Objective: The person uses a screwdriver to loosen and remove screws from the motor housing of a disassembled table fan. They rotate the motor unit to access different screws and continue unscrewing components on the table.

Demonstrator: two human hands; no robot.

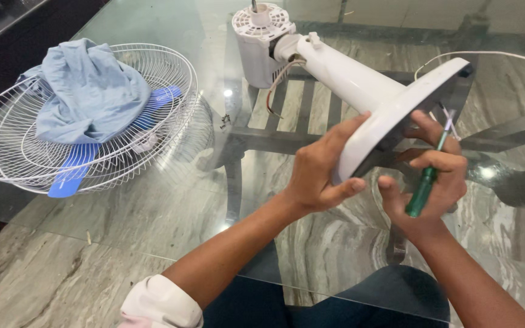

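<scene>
Item: white fan body (347,76), lying on its side on the glass table (153,206), motor end away from you, round base (396,115) tipped up toward you.

Left hand (320,173): your fingers are spread along the near rim of the base, thumb curled under its edge, gripping the rim and steadying it.

Right hand (435,182): your fingers are pressed together around a green-handled screwdriver (428,179), shaft pointing up toward the underside of the base. The tip is hidden behind the rim, so its contact point cannot be told.

Motor housing (261,39): white, vented, with a bare shaft at the top edge of view; loose wires (277,85) hang from the neck beside it.

White cord (487,54): runs from the base across the table to the right.

Wire fan guard (92,115): lies well apart on the left of the table, holding blue blades (71,173) and a crumpled light-blue cloth (86,88) on top of them.
</scene>
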